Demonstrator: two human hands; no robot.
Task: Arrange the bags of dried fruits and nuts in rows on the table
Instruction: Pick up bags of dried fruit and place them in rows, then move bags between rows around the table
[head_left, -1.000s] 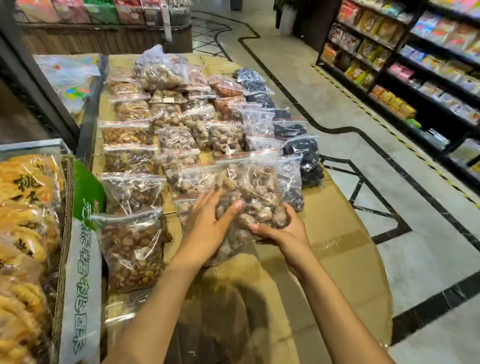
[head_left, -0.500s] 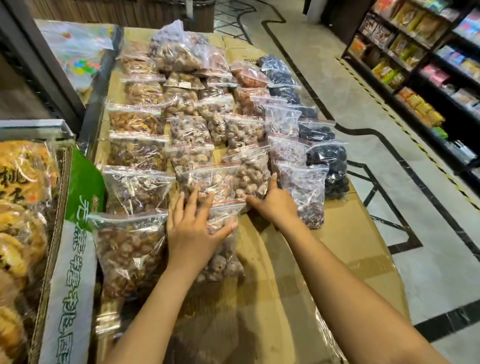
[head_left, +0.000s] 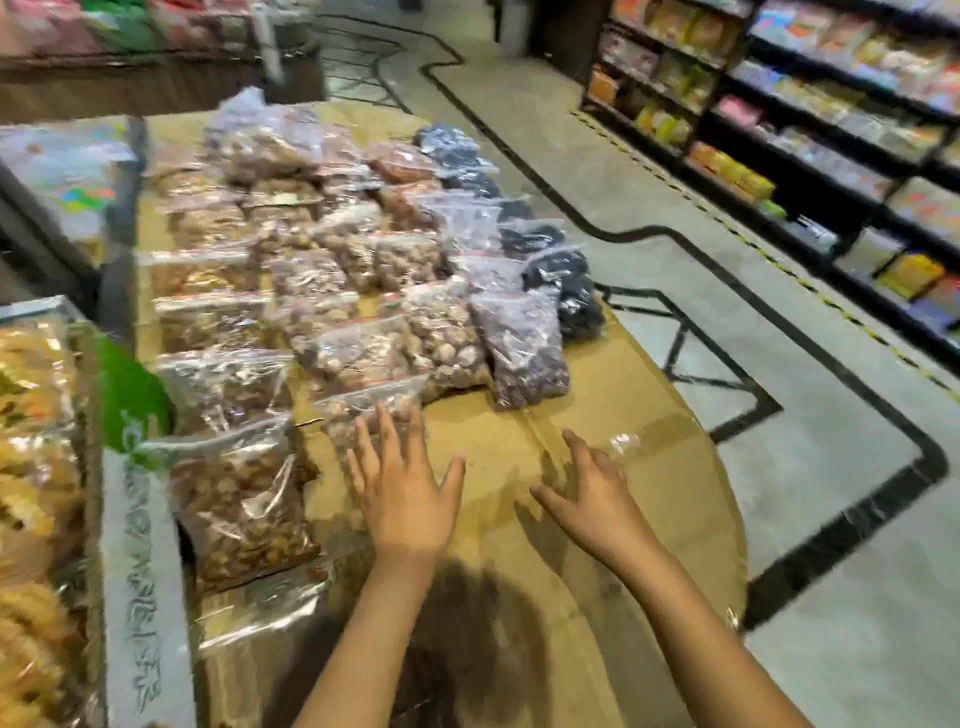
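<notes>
far left: open carton of yellow fried snacks (head_left: 31, 467). clear zip bags of nuts and dried fruit (head_left: 223, 322) lie in rows on the cardboard-covered table (head_left: 649, 415). left hand (head_left: 405, 493) fingers spread wide, tips over the nearest bag (head_left: 358, 410). right hand (head_left: 592, 488) splayed, holding nothing. far right: dark stocked shelves (head_left: 779, 130). half a second back both hands pressed bags; the right is now off them.

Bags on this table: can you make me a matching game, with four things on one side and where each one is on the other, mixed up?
Things
1. left hand
2. right hand
3. bag of black fruit
4. bag of brown nuts

Places
A. above the bare cardboard table top
B. right-hand edge of the rows
C. fingers spread over a pale-nut bag
D. left row, beside the green carton

Pairs: 1-C, 2-A, 3-B, 4-D.
</notes>
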